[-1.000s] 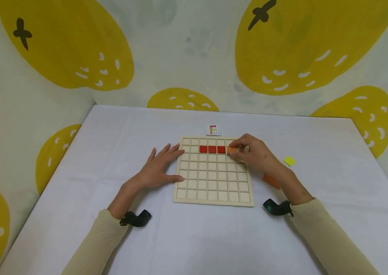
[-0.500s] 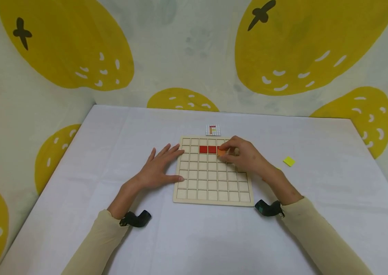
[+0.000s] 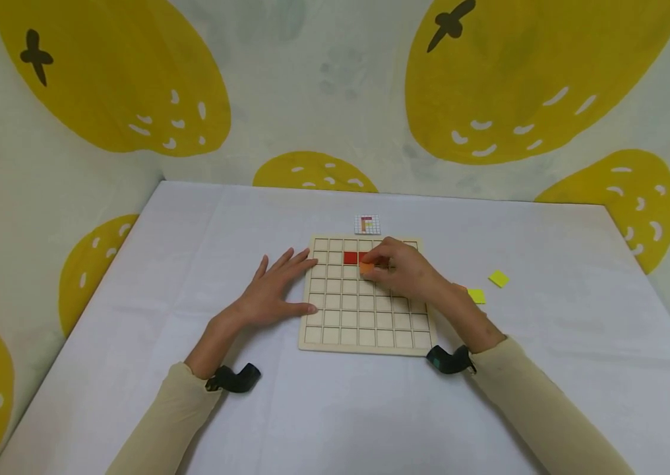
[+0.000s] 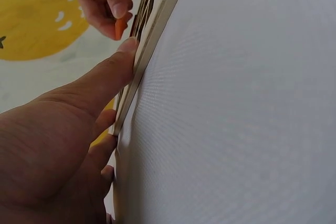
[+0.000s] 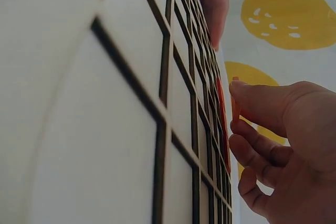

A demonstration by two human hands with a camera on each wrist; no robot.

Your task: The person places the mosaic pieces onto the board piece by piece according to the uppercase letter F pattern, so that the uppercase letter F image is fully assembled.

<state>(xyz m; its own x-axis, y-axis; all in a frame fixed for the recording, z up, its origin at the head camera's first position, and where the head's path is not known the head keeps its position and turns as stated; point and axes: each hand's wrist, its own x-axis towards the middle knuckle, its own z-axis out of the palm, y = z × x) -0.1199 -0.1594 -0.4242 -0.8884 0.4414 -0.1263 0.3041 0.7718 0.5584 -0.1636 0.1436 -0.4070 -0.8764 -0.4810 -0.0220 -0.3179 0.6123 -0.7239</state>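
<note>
A pale wooden board (image 3: 366, 320) with a grid of square cells lies on the white table. Red square tiles (image 3: 350, 258) sit in a row near its far side, partly covered by my right hand (image 3: 409, 269). Between thumb and fingers that hand pinches an orange square tile (image 3: 366, 269), held close over the board just nearer than the red row. In the right wrist view the orange tile (image 5: 235, 100) stands a little off the board's surface. My left hand (image 3: 270, 290) rests with spread, straight fingers at the board's left edge, thumb tip on the rim.
A small card (image 3: 367, 224) with a coloured grid pattern lies beyond the board. Two yellow tiles, one farther out (image 3: 498, 279) and one nearer (image 3: 477, 296), lie to the right, with orange pieces (image 3: 460, 287) partly hidden by my right forearm. A painted wall (image 3: 335, 99) stands behind the table.
My right hand has carried the orange tile leftward along the red row, and slightly toward me. The nearer yellow tile has come into view behind the forearm. My left hand has stayed put.
</note>
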